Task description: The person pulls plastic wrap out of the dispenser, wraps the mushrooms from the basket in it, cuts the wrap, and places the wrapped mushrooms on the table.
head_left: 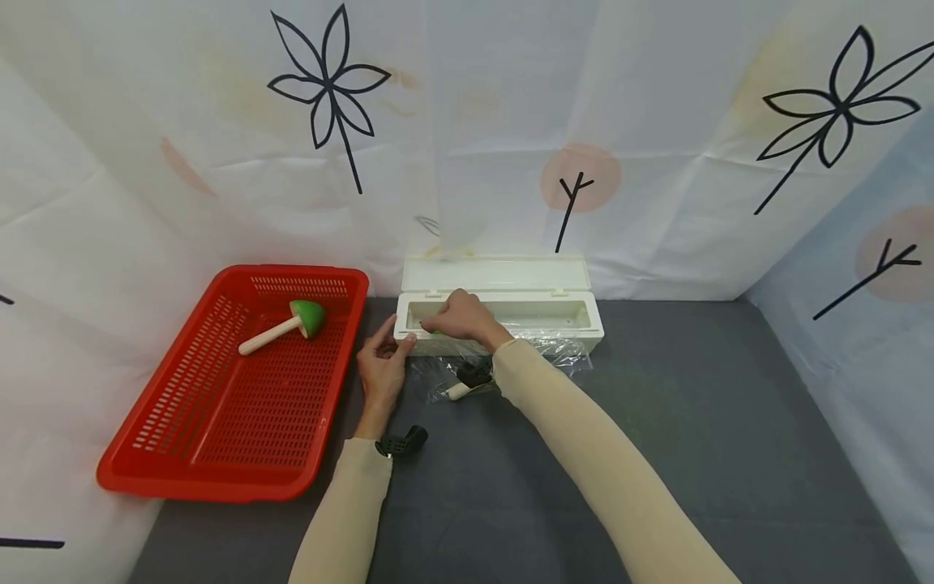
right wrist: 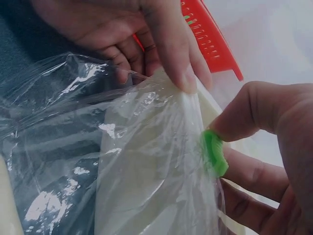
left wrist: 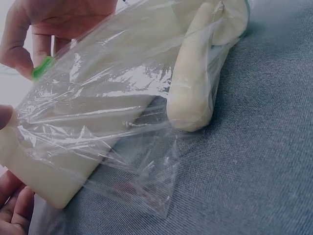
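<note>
A long white cling film box stands against the back cloth, its lid raised. My left hand grips the box's left end, thumb over the front edge and film, fingers bent against the side. Between thumb and fingers, my right hand pinches a small green slider at the front rim, near the left thumb. Clear film drapes over the front and spreads onto the table. Under or in that film lies a pale mushroom-shaped piece with a stubby stem; my right wrist partly hides it in the head view.
A red plastic basket sits to the left. In it lies a toy mushroom with a green cap and a pale stem. Dark grey cloth covers the table, and white printed cloth hangs behind.
</note>
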Demonstrator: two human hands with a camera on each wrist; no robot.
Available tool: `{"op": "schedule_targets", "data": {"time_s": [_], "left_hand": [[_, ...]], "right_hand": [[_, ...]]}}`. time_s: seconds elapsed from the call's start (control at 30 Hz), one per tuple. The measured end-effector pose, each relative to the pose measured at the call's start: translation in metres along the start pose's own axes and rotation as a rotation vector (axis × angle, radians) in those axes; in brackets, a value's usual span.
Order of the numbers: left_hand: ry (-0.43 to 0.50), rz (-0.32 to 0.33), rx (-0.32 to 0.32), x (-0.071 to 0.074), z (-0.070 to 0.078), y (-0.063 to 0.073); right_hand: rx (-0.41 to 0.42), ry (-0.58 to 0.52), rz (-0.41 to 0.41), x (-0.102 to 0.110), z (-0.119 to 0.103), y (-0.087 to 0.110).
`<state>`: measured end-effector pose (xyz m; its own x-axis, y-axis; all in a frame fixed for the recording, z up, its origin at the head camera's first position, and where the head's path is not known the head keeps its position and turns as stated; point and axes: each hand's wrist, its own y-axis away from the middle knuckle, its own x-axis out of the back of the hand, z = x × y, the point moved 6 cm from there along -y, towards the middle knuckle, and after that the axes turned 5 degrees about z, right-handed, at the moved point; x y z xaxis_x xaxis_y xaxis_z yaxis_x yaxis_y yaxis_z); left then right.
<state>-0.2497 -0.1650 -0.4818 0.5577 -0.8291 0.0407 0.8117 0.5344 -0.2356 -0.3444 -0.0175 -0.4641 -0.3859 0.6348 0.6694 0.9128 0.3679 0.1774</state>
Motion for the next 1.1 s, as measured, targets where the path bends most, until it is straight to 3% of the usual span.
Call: {"op": "schedule_targets", "data": {"time_s": [0.03,0.27,0.73,1.1], "left_hand": [[-0.003,0.004,0.000,0.000,0.000,0.000],[-0.014,0.048,0.005,-0.003,-0.043,-0.011],[-0.005,0.109,0.026,-0.004,-0.043,-0.009],[0.010,0.129,0.039,-0.004,-0.043,-0.008]], "right_hand": [[0.009,0.009,0.006,0.001,0.000,0.001],[0.062,0.068,0.051,0.005,-0.001,0.007],[0.113,0.073,0.166,0.023,0.015,0.027],[0.054,0.125,0.202,0.035,0.027,0.036]]}}
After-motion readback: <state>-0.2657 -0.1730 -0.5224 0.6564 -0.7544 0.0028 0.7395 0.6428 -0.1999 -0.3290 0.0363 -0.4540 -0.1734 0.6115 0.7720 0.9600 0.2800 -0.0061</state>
